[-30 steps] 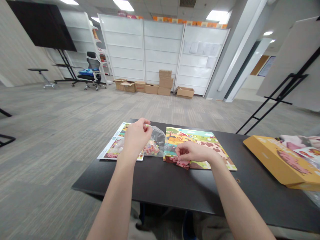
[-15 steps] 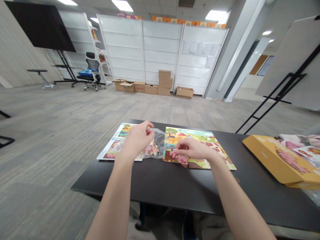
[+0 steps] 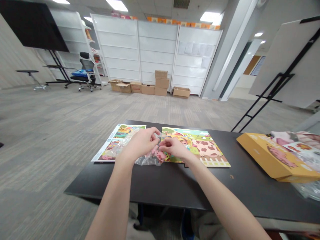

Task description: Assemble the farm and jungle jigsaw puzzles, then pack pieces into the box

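Note:
A clear plastic bag with puzzle pieces lies between a printed sheet on the left and a colourful farm-picture puzzle board on the right. My left hand is over the bag, its fingers curled at the bag's upper part; what they grip is too small to tell. Beside it, my right hand pinches a pink spotted puzzle piece at the right edge of the bag. Part of the puzzle board's left side is covered by my right hand.
On the right of the black table sits an open yellow box with cloth and plastic in it. A small ring-like bit lies near it. Cardboard boxes stand on the floor behind.
My right hand has moved left with the pink piece, from over the puzzle board to the bag. My left hand has come slightly right and down, nearer to it. The view has shifted a little.

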The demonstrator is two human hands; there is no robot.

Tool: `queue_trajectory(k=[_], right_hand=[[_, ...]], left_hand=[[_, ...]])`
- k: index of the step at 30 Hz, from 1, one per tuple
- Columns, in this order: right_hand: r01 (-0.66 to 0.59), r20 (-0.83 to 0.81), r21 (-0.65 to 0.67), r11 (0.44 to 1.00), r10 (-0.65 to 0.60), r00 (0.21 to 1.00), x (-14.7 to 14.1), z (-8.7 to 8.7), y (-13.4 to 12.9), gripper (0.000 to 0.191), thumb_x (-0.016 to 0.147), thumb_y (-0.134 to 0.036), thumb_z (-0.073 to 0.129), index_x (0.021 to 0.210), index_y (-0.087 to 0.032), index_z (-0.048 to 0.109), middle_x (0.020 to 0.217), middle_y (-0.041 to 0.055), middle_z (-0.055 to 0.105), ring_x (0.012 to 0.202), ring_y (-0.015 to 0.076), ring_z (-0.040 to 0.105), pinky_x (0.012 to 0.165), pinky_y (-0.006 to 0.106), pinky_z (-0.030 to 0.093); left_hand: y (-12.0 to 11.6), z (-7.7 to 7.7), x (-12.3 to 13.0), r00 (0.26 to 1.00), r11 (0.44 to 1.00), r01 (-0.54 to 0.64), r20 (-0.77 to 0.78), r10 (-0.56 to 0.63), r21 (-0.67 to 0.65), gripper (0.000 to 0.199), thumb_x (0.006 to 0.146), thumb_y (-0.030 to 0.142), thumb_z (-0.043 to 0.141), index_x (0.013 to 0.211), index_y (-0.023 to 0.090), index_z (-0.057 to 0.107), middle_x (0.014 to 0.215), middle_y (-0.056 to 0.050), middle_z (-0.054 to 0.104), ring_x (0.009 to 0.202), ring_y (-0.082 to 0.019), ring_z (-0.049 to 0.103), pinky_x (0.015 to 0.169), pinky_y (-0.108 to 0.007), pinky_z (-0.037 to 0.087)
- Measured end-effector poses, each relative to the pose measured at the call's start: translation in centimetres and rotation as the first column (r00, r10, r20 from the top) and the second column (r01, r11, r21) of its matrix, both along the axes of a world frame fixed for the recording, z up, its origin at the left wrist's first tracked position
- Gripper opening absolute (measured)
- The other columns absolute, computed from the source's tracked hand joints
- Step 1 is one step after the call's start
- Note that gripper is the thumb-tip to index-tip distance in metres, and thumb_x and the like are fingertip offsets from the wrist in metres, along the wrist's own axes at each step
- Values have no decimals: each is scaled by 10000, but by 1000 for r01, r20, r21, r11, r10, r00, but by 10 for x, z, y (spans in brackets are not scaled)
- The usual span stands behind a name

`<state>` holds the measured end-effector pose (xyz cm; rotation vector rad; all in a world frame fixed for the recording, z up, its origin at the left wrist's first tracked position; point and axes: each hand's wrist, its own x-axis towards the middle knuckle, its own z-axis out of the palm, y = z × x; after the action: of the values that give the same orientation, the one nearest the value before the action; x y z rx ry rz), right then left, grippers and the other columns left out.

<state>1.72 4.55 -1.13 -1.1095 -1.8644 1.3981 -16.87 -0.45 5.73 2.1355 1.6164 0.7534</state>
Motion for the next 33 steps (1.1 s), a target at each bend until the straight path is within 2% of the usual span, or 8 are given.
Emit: queue_trajectory(k=[6, 10, 13, 15, 17, 21, 27, 33], right_hand=[[141, -168, -115, 983, -159, 973, 15, 5, 7, 328, 727, -467, 800, 787, -184, 643, 652, -17, 626, 501, 81, 525, 490, 217, 459], [-36, -200, -226, 973, -10, 980, 10, 6, -1, 316, 739, -407, 813, 923, -195, 670, 803, 21, 704, 679, 123, 666, 690, 271, 582], [-150, -206, -123, 981, 122, 971, 13, 13, -4, 441, 764, -344, 789, 1167, -224, 655, 1138, 79, 712, 953, 177, 712, 861, 324, 584], [-92, -101, -6, 996, 91, 991, 25, 21, -1, 422, 817, -335, 728, 1216, -225, 647, 1226, 97, 689, 973, 194, 714, 825, 328, 593], [33, 63, 142, 989, -42, 997, 43, 29, 5, 310, 861, -341, 661, 1123, -177, 686, 1094, 110, 735, 848, 199, 720, 721, 318, 590], [138, 420, 425, 895, -330, 845, 88, 43, 9, 227, 863, -290, 635, 1032, -170, 727, 957, 88, 766, 789, 202, 706, 705, 297, 545], [100, 587, 416, 904, -351, 729, 135, 43, -13, 245, 867, -318, 643, 1038, -174, 745, 933, 86, 771, 843, 212, 708, 731, 282, 517], [73, 643, 372, 926, -313, 699, 150, 12, -12, 289, 831, -228, 650, 1098, -186, 753, 958, 68, 764, 810, 194, 688, 724, 272, 500]], left_hand=[[1, 0, 0, 999, 998, -29, -30, 31, 64, 243, 835, 254, 531, 1026, 218, 677, 715, 8, 721, 691, -189, 683, 639, -275, 472], [1, -1, 1, 999, 997, -27, -29, 29, 68, 244, 832, 248, 535, 1026, 222, 681, 715, 7, 721, 697, -189, 679, 651, -279, 471], [2, -3, 0, 999, 996, -36, -21, 38, 81, 248, 835, 258, 537, 1034, 218, 679, 717, 5, 720, 701, -188, 672, 642, -278, 460], [4, -4, -1, 998, 996, -40, -34, 43, 84, 257, 835, 249, 533, 1046, 215, 676, 716, 6, 718, 701, -187, 668, 637, -278, 450], [5, -5, 0, 997, 996, -45, -64, 51, 83, 268, 833, 230, 527, 1057, 217, 674, 710, 8, 714, 703, -188, 666, 637, -277, 443], [5, -4, 3, 983, 994, -62, -168, 76, 87, 282, 848, 212, 503, 1074, 224, 672, 733, -4, 714, 738, -202, 670, 650, -286, 436], [2, 5, 28, 960, 994, 9, -281, 21, 105, 287, 821, 214, 572, 1089, 197, 675, 998, -59, 725, 915, -233, 676, 771, -313, 476], [-4, -8, 86, 908, 965, 261, -334, -252, -17, 249, 864, 339, 625, 1072, 209, 669, 1088, -74, 729, 1044, -270, 672, 868, -346, 506]])
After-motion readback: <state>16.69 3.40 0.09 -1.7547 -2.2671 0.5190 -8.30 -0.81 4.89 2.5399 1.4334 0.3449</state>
